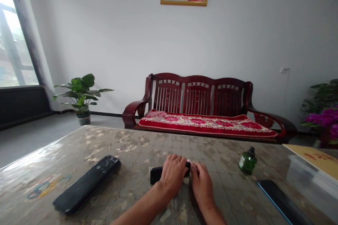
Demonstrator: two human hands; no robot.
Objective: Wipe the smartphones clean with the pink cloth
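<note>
Near the middle of the table (pixel 126 147), a small black oblong object (pixel 156 175) lies crosswise. My left hand (pixel 173 172) is closed over it, palm down, hiding its middle. Just to the right, my right hand (pixel 202 184) is closed at the object's right end, its thumb and fingers pinching something small and pale pink (pixel 192 165). Most of that pale thing is hidden by the fingers. The two hands are close together.
A long black case (pixel 87 184) and coloured rubber bands (pixel 43 186) lie left. At right are a green bottle (pixel 247 161), a phone (pixel 283 200), a clear container (pixel 311 182) and a yellow folder (pixel 314 156). A wooden bench (pixel 199 100) stands beyond the table.
</note>
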